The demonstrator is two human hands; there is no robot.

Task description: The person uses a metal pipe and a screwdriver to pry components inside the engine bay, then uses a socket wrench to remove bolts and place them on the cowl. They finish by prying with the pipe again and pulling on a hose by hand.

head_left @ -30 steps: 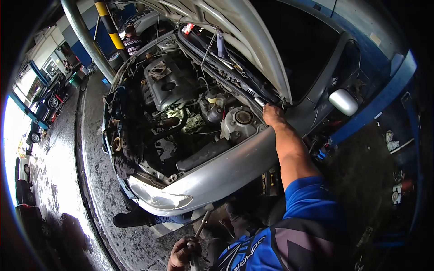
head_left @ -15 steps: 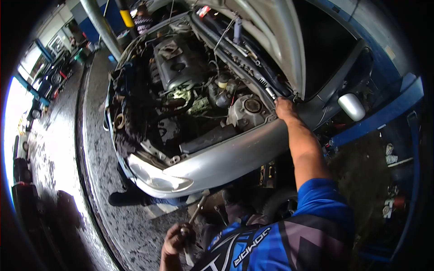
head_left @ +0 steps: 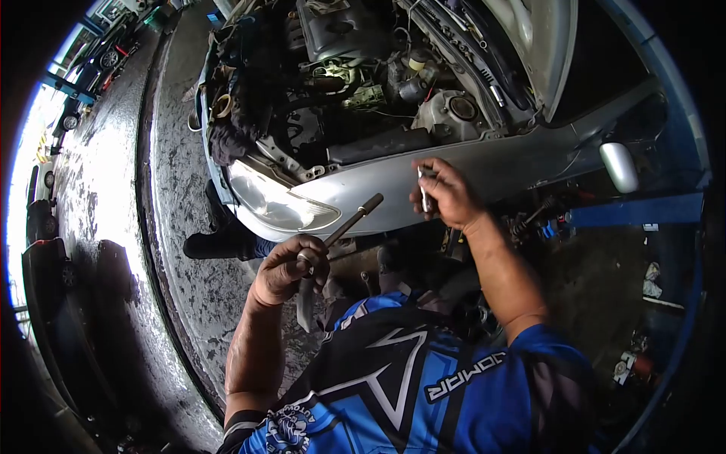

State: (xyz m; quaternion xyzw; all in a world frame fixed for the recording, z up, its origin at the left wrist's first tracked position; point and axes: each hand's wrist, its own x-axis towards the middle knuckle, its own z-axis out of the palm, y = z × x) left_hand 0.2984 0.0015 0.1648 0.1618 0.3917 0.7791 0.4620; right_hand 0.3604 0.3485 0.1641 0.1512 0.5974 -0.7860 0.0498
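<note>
My left hand [head_left: 291, 268] is closed around the head of a ratchet wrench [head_left: 305, 306], whose flat handle points down below my fingers. A long extension bar [head_left: 352, 219] sticks out from it toward the upper right. My right hand [head_left: 450, 198], in front of the car's silver fender [head_left: 378, 185], grips a short shiny metal socket [head_left: 423, 189] upright between thumb and fingers. The bar's end and the socket are apart. Behind them lies the open engine bay [head_left: 378, 144]. Another shiny cylindrical piece [head_left: 496, 96] rests along the cowl.
The raised hood [head_left: 556, 76] and side mirror [head_left: 620, 168] are at the right, with a blue lift arm [head_left: 635, 213] below. A person's dark boots [head_left: 215, 242] stick out by the headlight [head_left: 276, 200]. Loose parts [head_left: 631, 367] lie on the floor at right.
My right hand has come back from the cowl toward my chest, now holding the socket. My left hand has risen with the ratchet and extension, and the view has tilted down.
</note>
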